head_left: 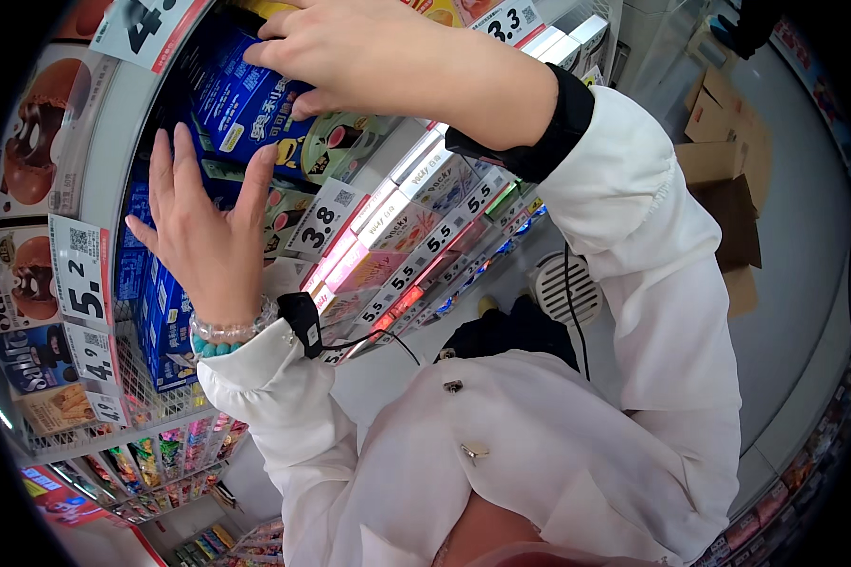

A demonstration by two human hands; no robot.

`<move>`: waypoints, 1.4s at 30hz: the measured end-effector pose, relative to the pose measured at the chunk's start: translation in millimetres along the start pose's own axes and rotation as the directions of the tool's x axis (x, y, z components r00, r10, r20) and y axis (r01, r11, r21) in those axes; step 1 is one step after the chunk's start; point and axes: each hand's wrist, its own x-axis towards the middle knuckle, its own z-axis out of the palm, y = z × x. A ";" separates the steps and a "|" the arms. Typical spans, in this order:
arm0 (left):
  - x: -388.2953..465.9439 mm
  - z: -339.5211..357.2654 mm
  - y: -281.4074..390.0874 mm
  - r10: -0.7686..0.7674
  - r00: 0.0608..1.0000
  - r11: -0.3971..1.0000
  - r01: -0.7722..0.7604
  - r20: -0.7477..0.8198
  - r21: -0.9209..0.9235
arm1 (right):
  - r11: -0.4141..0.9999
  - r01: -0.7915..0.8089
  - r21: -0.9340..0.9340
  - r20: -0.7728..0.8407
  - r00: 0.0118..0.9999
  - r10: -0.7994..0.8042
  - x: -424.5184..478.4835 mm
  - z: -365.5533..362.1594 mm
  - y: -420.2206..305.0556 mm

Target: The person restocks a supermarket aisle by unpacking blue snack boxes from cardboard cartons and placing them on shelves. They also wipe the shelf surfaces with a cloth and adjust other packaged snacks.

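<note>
My left hand [209, 227] has its fingers spread in front of blue snack boxes on a store shelf; whether it touches them is unclear. A bracelet of clear and turquoise beads [220, 337] circles that wrist. My right hand [340, 60] reaches across the upper blue-and-green box [255, 106], fingers apart, thumb and fingertips at its printed face. A second blue-and-green box [284, 212] sits below it, partly behind my left hand. More blue boxes [167, 319] stand in a wire-mesh tray at the left. Both wrists wear black bands.
Price labels [328, 218] line the shelf edges. Pocky boxes [404, 220] fill lower tiers to the right. Chocolate cake boxes [42, 135] stand at the left. An open cardboard box [723, 191] and a round slatted stool [567, 287] are on the floor. A black cable [574, 319] hangs by my right arm.
</note>
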 end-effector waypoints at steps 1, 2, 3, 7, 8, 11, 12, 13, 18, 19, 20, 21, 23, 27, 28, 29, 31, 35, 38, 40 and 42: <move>-3.3 -1.5 -5.6 0.004 0.999 1.000 -0.005 -0.047 -0.024 | 0.998 0.001 -0.059 -0.050 0.999 -0.004 -1.8 6.4 0.7; -2.0 -4.0 -8.2 -0.011 0.999 0.997 0.008 0.040 0.073 | 0.993 -0.006 -0.121 -0.102 0.995 -0.007 -4.3 12.4 3.0; -3.3 -4.2 -13.1 -0.049 0.993 0.999 0.046 0.104 0.025 | 0.987 -0.010 -0.161 -0.159 0.987 -0.016 -1.1 18.8 -1.4; -9.1 -6.5 -16.5 -0.063 0.976 0.997 0.069 0.210 -0.018 | 0.974 -0.018 -0.227 0.043 0.999 0.028 5.6 27.4 -18.1; -8.6 -7.4 -15.1 -0.055 0.975 0.998 0.060 0.216 -0.018 | 0.977 -0.021 -0.211 0.097 0.994 0.042 7.5 29.4 -19.9; -2.2 -12.1 -10.4 -0.084 0.966 0.996 0.090 0.244 -0.012 | 1.000 -0.017 -0.008 0.316 0.948 0.018 18.6 12.3 -14.7; -2.0 -11.2 -11.8 -0.057 0.975 0.998 0.058 0.215 0.002 | 0.999 0.005 -0.044 0.294 0.956 0.008 19.6 9.8 -14.3; -4.4 -9.6 -14.2 -0.030 0.981 1.000 0.028 0.190 0.013 | 0.996 0.027 -0.080 0.276 0.961 -0.004 18.1 8.7 -15.1; -41.1 -15.6 3.8 0.037 0.969 0.971 -0.093 -0.244 -0.221 | 0.972 -0.062 0.227 -0.538 0.824 0.178 -17.2 -31.7 -6.2; -62.9 -12.5 6.5 0.011 0.944 0.942 -0.120 -0.330 -0.314 | 0.874 -0.176 0.454 -0.538 0.727 0.426 -41.7 -24.4 -10.4; -87.0 -4.8 9.8 0.021 0.946 0.934 -0.135 -0.325 -0.332 | 0.735 -0.273 0.621 -0.476 0.614 0.630 -58.7 -14.6 -22.1; -107.1 2.2 14.1 0.038 0.946 0.926 -0.154 -0.322 -0.344 | 0.552 -0.335 0.764 -0.370 0.473 0.799 -74.4 -5.4 -32.8; -135.2 16.8 15.4 -0.073 0.966 0.908 -0.039 -0.250 -0.417 | 0.667 -0.513 0.540 -0.252 0.658 0.710 -100.8 28.6 -51.9; -162.0 32.9 12.6 -0.406 0.910 0.805 0.315 -0.080 -0.503 | 0.874 -0.323 0.362 -0.309 0.843 0.440 -90.9 59.7 -80.4; -160.3 33.8 9.4 -0.424 0.900 0.817 0.333 -0.101 -0.470 | 0.911 -0.278 0.305 -0.334 0.864 0.376 -81.6 64.9 -75.2; -162.1 38.8 4.4 -0.402 0.895 0.851 0.288 -0.194 -0.439 | 0.941 -0.230 0.248 -0.357 0.881 0.310 -72.8 70.1 -70.3; -156.2 37.6 -8.9 -0.408 0.868 0.877 0.286 -0.283 -0.386 | 0.962 -0.198 0.188 -0.270 0.932 0.244 -67.6 85.6 -60.6; -154.6 46.1 -43.0 -0.437 0.840 0.898 0.393 -0.321 -0.195 | 0.981 -0.167 0.096 -0.198 0.963 0.184 -66.6 91.6 -54.5; -145.3 53.6 -54.5 -0.431 0.864 0.901 0.395 -0.259 -0.181 | 0.985 -0.139 0.100 -0.215 0.964 0.158 -67.3 92.3 -47.8; -146.3 70.8 -61.4 -0.428 0.858 0.902 0.386 -0.285 -0.192 | 0.985 -0.145 0.097 -0.211 0.964 0.163 -69.5 96.4 -48.3; -148.1 69.1 -59.8 -0.432 0.859 0.901 0.397 -0.274 -0.175 | 0.985 -0.148 0.083 -0.203 0.966 0.162 -67.8 86.3 -53.6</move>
